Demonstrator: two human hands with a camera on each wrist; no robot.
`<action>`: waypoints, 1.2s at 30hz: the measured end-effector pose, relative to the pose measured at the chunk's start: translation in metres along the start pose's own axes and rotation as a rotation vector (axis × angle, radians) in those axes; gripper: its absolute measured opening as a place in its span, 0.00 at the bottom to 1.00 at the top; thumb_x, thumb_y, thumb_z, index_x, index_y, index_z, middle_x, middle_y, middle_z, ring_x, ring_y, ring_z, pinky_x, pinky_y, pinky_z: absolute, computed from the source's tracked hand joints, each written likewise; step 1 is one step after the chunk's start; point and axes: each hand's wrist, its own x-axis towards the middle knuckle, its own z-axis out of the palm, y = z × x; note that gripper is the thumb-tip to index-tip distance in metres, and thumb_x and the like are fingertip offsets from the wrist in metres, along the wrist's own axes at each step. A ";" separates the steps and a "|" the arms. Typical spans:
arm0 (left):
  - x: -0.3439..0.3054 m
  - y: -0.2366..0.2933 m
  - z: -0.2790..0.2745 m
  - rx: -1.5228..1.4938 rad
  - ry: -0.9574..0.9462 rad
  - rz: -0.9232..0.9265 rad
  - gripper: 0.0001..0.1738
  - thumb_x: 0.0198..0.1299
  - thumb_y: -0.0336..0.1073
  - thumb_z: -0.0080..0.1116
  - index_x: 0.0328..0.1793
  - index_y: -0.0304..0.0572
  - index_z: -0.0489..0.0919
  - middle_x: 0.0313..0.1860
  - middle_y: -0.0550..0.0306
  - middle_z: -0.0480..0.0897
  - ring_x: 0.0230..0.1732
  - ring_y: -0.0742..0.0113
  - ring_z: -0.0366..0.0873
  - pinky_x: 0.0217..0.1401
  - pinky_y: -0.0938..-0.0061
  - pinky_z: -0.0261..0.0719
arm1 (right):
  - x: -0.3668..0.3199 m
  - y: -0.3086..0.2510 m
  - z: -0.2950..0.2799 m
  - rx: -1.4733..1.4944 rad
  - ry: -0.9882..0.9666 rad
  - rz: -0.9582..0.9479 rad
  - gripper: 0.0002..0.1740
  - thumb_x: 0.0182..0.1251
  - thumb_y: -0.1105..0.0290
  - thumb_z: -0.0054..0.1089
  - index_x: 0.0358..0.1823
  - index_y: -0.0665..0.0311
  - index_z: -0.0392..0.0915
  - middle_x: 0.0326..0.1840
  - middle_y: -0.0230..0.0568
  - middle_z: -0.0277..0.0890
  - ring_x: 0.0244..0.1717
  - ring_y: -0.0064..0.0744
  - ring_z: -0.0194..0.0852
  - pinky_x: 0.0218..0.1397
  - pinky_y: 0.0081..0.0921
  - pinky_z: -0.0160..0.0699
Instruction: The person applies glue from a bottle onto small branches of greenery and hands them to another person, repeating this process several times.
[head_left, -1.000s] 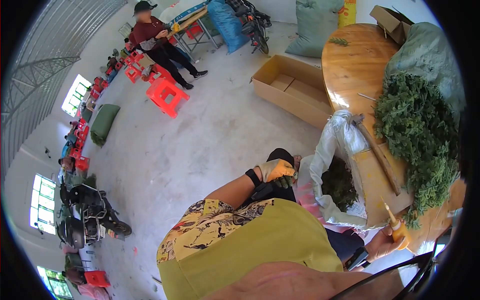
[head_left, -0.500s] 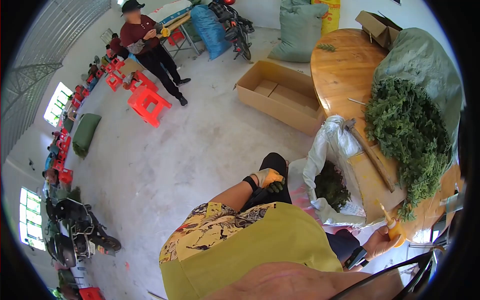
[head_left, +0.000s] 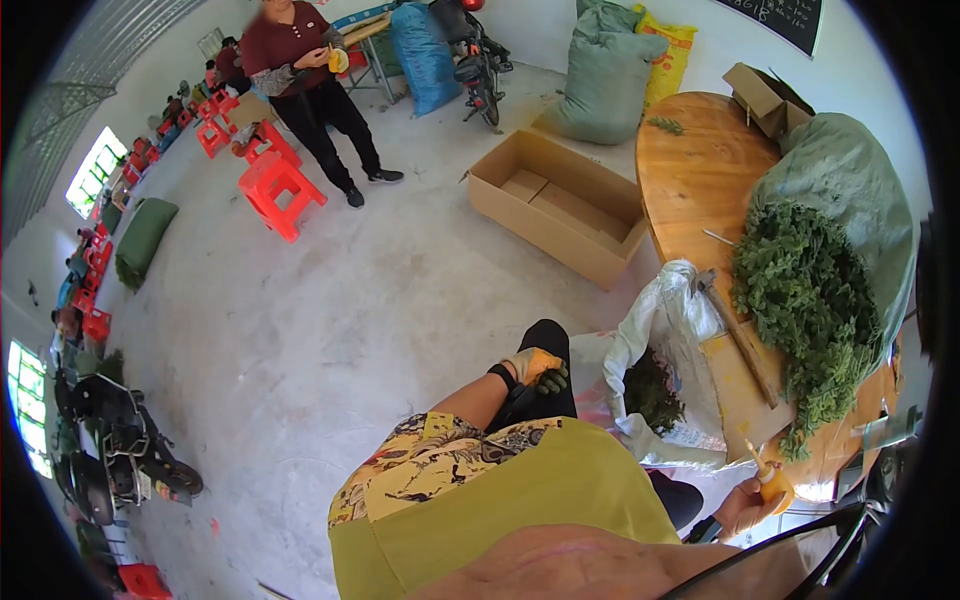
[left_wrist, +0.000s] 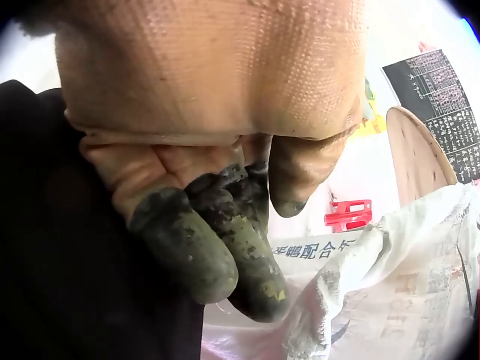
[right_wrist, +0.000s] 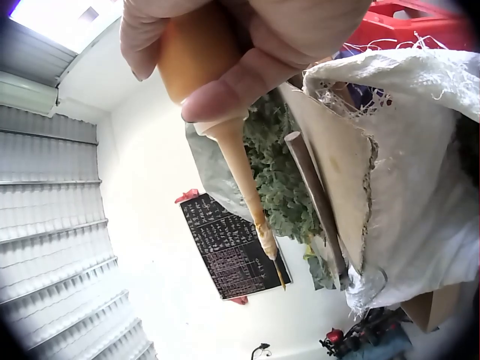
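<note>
My left hand (head_left: 537, 369), in a glove with dark-stained fingertips, rests on my dark-trousered knee (head_left: 546, 342). Its fingers hang loosely curled with nothing in them, as the left wrist view shows. Low on the right, my bare right hand (head_left: 742, 508) grips a yellow-orange squeeze bottle (head_left: 775, 484) with a long tapered nozzle (right_wrist: 241, 169). The bottle is beside the table edge, its nozzle tip near a cardboard piece (head_left: 745, 375). Between my hands stands an open white woven sack (head_left: 622, 375) with dark green sprigs (head_left: 652, 395) inside.
A hammer (head_left: 742, 340) lies across the cardboard on the wooden table (head_left: 690, 150). Green foliage (head_left: 805, 290) spills from a green sack (head_left: 850, 175) there. An open carton (head_left: 550, 220) sits on the floor ahead. Beyond are red stools (head_left: 275, 190), a standing person (head_left: 320, 100) and a motorcycle (head_left: 120, 440).
The head view has shifted, so the table and sack sit lower in it. My left hand stays on the knee, and my right hand still holds the bottle.
</note>
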 end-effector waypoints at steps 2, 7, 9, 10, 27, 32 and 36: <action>0.000 -0.001 -0.003 -0.066 -0.025 0.000 0.16 0.71 0.44 0.50 0.47 0.38 0.77 0.32 0.54 0.82 0.25 0.68 0.78 0.23 0.76 0.73 | 0.000 -0.001 0.001 -0.010 0.012 -0.004 0.33 0.66 0.64 0.63 0.67 0.70 0.61 0.62 0.52 0.70 0.55 0.34 0.75 0.32 0.11 0.81; -0.001 -0.006 -0.014 -0.107 -0.028 0.041 0.17 0.71 0.45 0.50 0.48 0.37 0.77 0.33 0.53 0.83 0.27 0.68 0.78 0.25 0.77 0.74 | 0.006 0.001 -0.007 0.000 0.005 0.012 0.35 0.66 0.63 0.64 0.69 0.70 0.60 0.63 0.52 0.69 0.56 0.34 0.75 0.32 0.11 0.80; 0.000 -0.008 -0.019 -0.121 -0.046 0.043 0.17 0.71 0.45 0.50 0.49 0.37 0.77 0.34 0.53 0.83 0.28 0.68 0.79 0.25 0.77 0.75 | 0.006 0.001 -0.008 0.014 -0.078 0.054 0.32 0.68 0.62 0.62 0.66 0.72 0.62 0.63 0.50 0.70 0.53 0.36 0.78 0.38 0.18 0.83; -0.001 -0.007 -0.020 -0.135 -0.061 0.038 0.17 0.71 0.45 0.50 0.49 0.37 0.77 0.34 0.53 0.83 0.28 0.68 0.79 0.25 0.77 0.75 | 0.006 0.003 -0.008 0.013 -0.077 0.052 0.32 0.68 0.62 0.62 0.66 0.72 0.62 0.63 0.50 0.70 0.53 0.36 0.78 0.38 0.18 0.83; 0.006 0.015 -0.027 -0.193 -0.219 -0.070 0.19 0.71 0.48 0.50 0.49 0.38 0.78 0.33 0.54 0.83 0.23 0.70 0.76 0.25 0.77 0.76 | 0.004 0.057 0.085 -1.322 0.044 -1.405 0.19 0.66 0.66 0.66 0.54 0.64 0.72 0.27 0.36 0.70 0.25 0.32 0.68 0.28 0.31 0.69; 0.013 0.019 -0.030 -0.140 -0.216 -0.094 0.20 0.71 0.49 0.50 0.49 0.37 0.78 0.34 0.53 0.83 0.23 0.68 0.77 0.25 0.76 0.77 | 0.010 0.077 0.129 -1.523 0.140 -1.956 0.19 0.66 0.65 0.66 0.51 0.70 0.73 0.26 0.36 0.70 0.24 0.31 0.68 0.25 0.29 0.68; 0.029 0.009 -0.040 -0.211 -0.276 -0.111 0.21 0.70 0.50 0.51 0.49 0.36 0.78 0.34 0.52 0.84 0.24 0.68 0.77 0.26 0.75 0.78 | 0.025 0.071 0.112 -1.483 0.031 -2.031 0.19 0.66 0.65 0.66 0.49 0.72 0.74 0.26 0.38 0.71 0.24 0.31 0.70 0.24 0.29 0.69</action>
